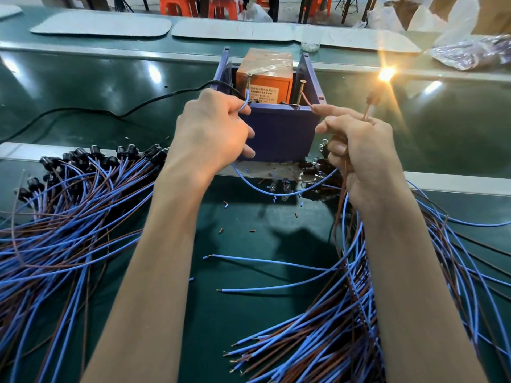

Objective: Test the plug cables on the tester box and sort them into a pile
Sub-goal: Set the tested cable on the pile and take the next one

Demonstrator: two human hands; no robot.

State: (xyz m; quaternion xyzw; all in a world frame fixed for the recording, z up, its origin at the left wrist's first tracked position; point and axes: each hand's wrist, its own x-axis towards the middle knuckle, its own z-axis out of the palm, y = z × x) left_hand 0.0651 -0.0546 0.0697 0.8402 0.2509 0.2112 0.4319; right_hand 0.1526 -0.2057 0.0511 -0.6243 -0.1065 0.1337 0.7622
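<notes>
Both forearms raised before the tester box [279,134]: left hand [213,128] pinches blue wire [276,194]; right hand [359,153] grips brown wire [307,100], bulb [386,74] lit.

I read the worktop [83,78] as a smooth glossy green belt with glare on it. The tester box [279,134] has matt purple walls, plastic-looking. Inside it, the orange unit [265,64] sits under shiny clear film, beside dull metal screws [300,91]. The cables [69,217] have smooth plastic insulation and bare metal tips. The plugs [83,156] are glossy black plastic.
</notes>
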